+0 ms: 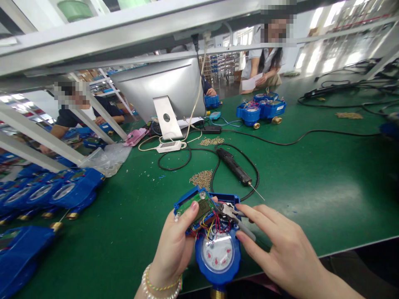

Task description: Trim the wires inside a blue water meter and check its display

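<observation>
Meter (218, 252), round and blue, wasn't closed yet, red wires (222, 223) out; left hand (176, 238) gripped green board (203, 207), right hand (285, 245) held grey-handled metal pliers (230, 212).

Left hand (174, 241) grips circuit board (204, 207); right hand (282, 238) holds pliers (230, 211).

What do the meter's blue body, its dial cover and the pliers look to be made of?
Blue body: smooth, evenly coloured; painted metal or moulded plastic, the look leaves it open.
Dial cover: clear and glossy, glass or plastic; it is see-through with a bright glare.
Pliers: jaws of bare grey metal, likely steel, by their shine; duller grey grips, perhaps plastic or rubber.
</observation>
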The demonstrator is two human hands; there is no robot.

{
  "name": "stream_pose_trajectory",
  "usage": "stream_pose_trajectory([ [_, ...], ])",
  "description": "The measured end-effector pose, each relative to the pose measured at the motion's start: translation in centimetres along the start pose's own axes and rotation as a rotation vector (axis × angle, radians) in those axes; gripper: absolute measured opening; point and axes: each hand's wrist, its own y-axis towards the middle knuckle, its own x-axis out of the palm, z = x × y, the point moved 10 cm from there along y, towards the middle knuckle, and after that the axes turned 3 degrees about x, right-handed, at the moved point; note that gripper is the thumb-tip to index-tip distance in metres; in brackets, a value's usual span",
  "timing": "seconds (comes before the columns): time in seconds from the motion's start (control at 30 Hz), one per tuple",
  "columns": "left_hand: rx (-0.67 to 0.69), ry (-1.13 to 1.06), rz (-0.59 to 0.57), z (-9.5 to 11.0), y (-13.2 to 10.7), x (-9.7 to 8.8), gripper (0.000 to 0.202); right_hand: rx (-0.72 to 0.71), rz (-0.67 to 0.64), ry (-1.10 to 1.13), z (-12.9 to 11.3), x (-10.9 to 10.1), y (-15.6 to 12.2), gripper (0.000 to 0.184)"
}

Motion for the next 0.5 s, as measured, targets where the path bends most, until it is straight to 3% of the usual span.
stream_pose_trajectory([
  [0.23, -0.116, 0.001, -0.092, -0.2, 0.6, 0.2, 0.023, 0.298, -0.307, 0.607, 1.5, 2.5, 0.2, 0.027],
  [0.43, -0.153, 0.014, -0.128, -0.3, 1.2, 0.0, 0.017, 0.493, -0.636, 1.064, 1.6, 5.5, -1.0, 0.035],
  [0.5, -0.151, 0.032, -0.152, -0.3, 1.2, 0.3, 0.017, 0.548, -0.685, 1.202, 1.4, 6.3, -1.5, 0.038],
])
